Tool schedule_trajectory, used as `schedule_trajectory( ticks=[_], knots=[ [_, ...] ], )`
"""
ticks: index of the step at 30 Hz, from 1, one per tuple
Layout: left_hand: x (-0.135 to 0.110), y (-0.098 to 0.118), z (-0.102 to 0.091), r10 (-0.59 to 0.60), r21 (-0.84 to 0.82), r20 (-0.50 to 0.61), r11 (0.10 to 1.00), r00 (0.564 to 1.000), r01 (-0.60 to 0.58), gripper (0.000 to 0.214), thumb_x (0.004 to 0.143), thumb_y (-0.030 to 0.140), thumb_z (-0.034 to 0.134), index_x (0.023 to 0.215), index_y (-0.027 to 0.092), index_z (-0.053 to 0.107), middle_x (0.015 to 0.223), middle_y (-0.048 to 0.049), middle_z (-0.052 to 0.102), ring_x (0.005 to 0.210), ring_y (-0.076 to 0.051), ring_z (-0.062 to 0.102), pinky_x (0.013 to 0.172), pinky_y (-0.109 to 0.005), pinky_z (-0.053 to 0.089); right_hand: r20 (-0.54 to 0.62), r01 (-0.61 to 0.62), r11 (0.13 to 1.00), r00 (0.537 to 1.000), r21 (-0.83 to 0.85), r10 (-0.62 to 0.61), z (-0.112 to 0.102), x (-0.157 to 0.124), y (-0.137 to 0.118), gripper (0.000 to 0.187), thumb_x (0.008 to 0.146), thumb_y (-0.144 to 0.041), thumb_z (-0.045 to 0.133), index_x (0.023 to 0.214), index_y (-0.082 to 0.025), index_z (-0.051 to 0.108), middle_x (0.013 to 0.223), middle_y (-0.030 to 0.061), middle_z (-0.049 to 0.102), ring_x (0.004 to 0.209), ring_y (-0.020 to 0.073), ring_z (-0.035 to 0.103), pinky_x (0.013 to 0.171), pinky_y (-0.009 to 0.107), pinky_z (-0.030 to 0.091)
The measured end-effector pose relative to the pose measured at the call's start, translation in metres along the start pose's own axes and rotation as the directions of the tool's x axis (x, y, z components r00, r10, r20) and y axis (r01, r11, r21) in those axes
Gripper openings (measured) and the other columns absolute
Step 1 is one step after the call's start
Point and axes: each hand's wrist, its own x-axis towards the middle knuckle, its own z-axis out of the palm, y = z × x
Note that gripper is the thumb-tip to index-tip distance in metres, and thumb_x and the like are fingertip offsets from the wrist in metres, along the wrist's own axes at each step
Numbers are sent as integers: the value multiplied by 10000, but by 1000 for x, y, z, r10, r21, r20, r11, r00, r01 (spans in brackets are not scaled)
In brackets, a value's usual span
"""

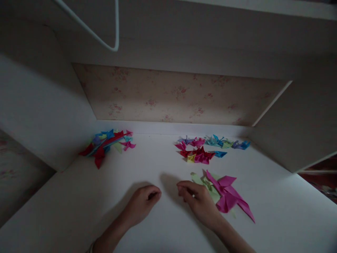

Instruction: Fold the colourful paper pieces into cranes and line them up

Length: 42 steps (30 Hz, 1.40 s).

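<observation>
My left hand (144,203) is over the white tabletop, its fingers curled and the thumb tip meeting the index finger. No object shows in it. My right hand (198,201) faces it across a small gap, closed in a loose pinch, and nothing is visible between its fingers. Just right of that hand lies a large magenta folded-paper piece (228,195), partly on top of light green folded paper (213,189). The right hand overlaps the green paper's edge in view; whether they touch I cannot tell. The undersides of both hands are hidden.
Small paper cranes (201,154) in several colours lie in rows at the back right. A heap of red, blue and pink folded paper (104,144) is at the back left. Side panels and a floral back wall (168,96) enclose the desk. A white cable (92,31) hangs above.
</observation>
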Motion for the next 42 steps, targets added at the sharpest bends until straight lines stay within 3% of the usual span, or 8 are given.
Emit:
schedule_trajectory(
  ticks=[4,7,25,27,29,35,38,42],
  knots=[
    [-1,0,0,27,56,5,998,1000,-27,231,841,250,446,765,178,652,712,3,630,677,-139,553,611,-220,375,22,-30,988,999,154,27,52,-5,-1,297,869,-503,442,854,-296,656,640,-7,612,543,167,538,483,278,414],
    [-3,0,0,45,49,-1,998,999,-45,229,798,171,450,825,183,677,785,-4,664,738,-142,577,654,-220,393,85,49,990,995,136,-61,69,-7,1,249,872,-454,464,859,-309,666,676,-12,616,576,169,534,521,281,417],
    [-3,-11,4,35,1,-30,999,999,-35,231,823,254,466,862,190,685,737,-2,673,639,-128,606,574,-207,434,117,54,988,991,143,-71,64,-12,-3,227,896,-331,481,882,-223,679,665,-17,578,568,111,464,526,217,330],
    [5,-21,-7,-59,9,-99,998,993,60,287,849,351,440,876,177,667,636,10,641,500,-119,572,470,-204,410,112,39,989,992,144,-55,64,-11,-1,220,887,-323,492,839,-210,674,633,-21,539,554,107,443,515,216,316],
    [18,-33,-30,-128,124,-303,977,944,172,326,861,383,411,886,169,655,650,3,651,511,-125,595,483,-204,427,99,17,987,995,162,-33,65,-9,2,217,879,-322,501,822,-196,669,609,-24,502,543,103,425,502,214,304],
    [69,-61,-114,-160,399,-609,785,777,474,332,868,349,408,971,124,628,970,-146,673,945,-270,622,781,-336,462,77,0,978,997,209,-16,66,-4,9,231,870,-336,510,823,-177,672,582,-28,455,517,92,386,476,212,278],
    [86,-66,-127,-163,460,-649,694,743,554,405,865,389,425,1045,73,603,1057,-215,626,965,-317,604,789,-388,461,77,-10,976,997,218,-7,65,-2,11,217,867,-320,507,832,-185,673,580,-30,453,517,93,385,473,210,275],
    [99,-69,-124,-147,527,-636,634,757,566,384,873,350,412,1014,64,626,1062,-226,609,937,-319,611,766,-393,470,87,-15,973,996,231,-5,66,-1,14,206,862,-282,493,843,-193,677,568,-34,446,505,90,373,466,209,270]
  ],
)
